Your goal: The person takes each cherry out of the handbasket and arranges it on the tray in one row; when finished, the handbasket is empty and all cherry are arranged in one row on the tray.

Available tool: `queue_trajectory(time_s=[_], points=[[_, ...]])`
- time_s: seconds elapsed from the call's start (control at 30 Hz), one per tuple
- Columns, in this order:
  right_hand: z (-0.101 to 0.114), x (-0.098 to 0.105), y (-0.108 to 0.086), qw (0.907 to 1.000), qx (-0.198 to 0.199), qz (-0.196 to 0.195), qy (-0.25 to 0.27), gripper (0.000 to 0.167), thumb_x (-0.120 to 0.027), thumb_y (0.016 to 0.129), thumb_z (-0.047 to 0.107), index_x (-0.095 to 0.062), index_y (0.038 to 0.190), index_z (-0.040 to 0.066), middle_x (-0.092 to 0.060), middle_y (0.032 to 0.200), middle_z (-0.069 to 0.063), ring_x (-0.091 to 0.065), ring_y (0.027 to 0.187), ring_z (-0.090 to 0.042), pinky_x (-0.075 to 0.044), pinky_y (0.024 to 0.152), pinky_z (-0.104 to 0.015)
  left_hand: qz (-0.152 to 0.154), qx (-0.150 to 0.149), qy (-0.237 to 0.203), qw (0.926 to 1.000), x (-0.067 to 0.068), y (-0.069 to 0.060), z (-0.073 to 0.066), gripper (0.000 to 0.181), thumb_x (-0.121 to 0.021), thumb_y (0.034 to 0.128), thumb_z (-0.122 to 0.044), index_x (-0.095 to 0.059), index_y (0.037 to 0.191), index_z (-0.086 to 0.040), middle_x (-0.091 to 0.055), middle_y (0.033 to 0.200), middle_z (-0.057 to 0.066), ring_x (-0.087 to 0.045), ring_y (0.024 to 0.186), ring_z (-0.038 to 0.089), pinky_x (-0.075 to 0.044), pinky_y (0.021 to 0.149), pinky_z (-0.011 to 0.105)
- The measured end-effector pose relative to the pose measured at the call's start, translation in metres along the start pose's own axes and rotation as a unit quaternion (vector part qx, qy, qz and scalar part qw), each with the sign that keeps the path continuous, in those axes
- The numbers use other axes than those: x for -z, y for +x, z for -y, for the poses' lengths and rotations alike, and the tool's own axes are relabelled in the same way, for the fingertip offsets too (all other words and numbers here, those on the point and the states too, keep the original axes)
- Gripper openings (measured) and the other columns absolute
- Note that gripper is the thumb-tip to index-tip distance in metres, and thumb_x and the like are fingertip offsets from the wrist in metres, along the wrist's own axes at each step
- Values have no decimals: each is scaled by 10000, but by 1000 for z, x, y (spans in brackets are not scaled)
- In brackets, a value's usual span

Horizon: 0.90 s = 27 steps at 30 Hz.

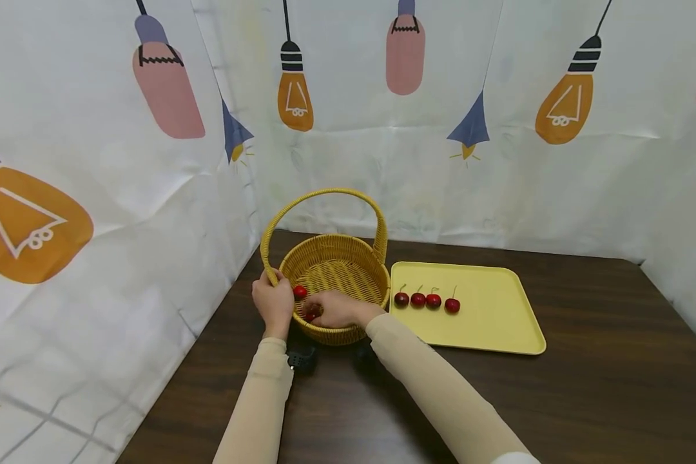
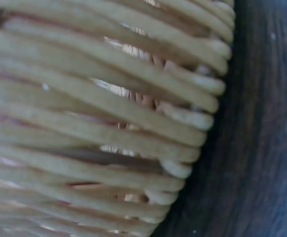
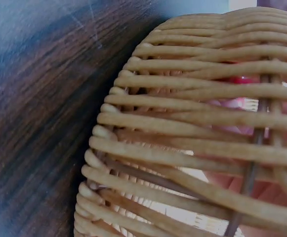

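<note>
A: Cream sleeves (image 1: 449, 380) reach across a dark worktop (image 1: 603, 328) to a wicker basket (image 1: 339, 336) at its left side. What is each hand doing?

B: The left hand (image 1: 274, 301) grips the arched handle (image 1: 336, 191) low down, near the rim. The right hand (image 1: 339, 309) dips inside, fingers curled around a dark red cherry (image 1: 312, 316) by the near-left wall; how firmly they pinch cannot be told.

A: And the other fruit?

B: A bright red cherry (image 1: 299, 292) sits inside the basket's left wall, close to the left hand. Four more cherries (image 1: 417, 301) line the left part of a yellow tray (image 1: 499, 322), just right of the basket.

A: What would make a clean pick?

B: A light fingertip pinch, in my judgement, since hard squeezing could bruise the skin or send the fruit rolling. A slow, straight lift should clear the rim, and a steady left hand should guard against tipping.

A: The textures?

B: Glossy, nearly round cherries, those on the tray with thin stems (image 1: 455, 292); a smooth, shallow tray with rounded corners; wood-like grain underneath. In the right wrist view, the basket's rounded strands (image 3: 128, 122) cross thin, darker uprights (image 3: 258, 137), with red glinting through the gaps.
</note>
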State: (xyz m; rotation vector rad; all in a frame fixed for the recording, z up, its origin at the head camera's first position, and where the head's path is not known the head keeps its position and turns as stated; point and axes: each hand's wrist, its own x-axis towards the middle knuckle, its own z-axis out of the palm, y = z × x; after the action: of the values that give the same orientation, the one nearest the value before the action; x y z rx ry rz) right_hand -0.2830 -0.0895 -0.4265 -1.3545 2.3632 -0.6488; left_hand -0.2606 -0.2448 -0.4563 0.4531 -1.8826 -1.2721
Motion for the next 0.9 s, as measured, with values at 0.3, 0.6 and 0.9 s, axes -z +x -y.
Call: queue_trajectory(time_s=[0.3, 0.6, 0.9], points=[[1, 7, -13, 9989, -153, -340, -277, 274, -703, 865, 110, -699, 1139, 92, -686, 1012, 6, -592, 874, -88, -481, 799, -236, 29, 121, -59, 9999, 0, -2, -1, 214, -518, 872, -38, -494, 663, -73, -294, 565, 57, -268, 588, 260, -225, 604, 371], [-3, 9, -65, 9679, -390, -2305, 927, 308, -711, 876, 132, -633, 1172, 111, -658, 1048, 4, -629, 886, -104, -510, 785, -270, 169, 254, -39, 9995, 2, -1, -2, 198, -520, 893, -62, -510, 695, -54, -358, 609, 89, -383, 727, 277, -248, 677, 373], [-22, 14, -117, 9207, -291, -3459, 1782, 328, -717, 867, 75, -608, 1169, 142, -644, 1055, -8, -643, 794, -139, -542, 716, -300, 232, 247, -73, 9994, 4, -1, 0, 172, -526, 894, -80, -533, 724, -51, -390, 624, 89, -397, 752, 285, -262, 692, 374]])
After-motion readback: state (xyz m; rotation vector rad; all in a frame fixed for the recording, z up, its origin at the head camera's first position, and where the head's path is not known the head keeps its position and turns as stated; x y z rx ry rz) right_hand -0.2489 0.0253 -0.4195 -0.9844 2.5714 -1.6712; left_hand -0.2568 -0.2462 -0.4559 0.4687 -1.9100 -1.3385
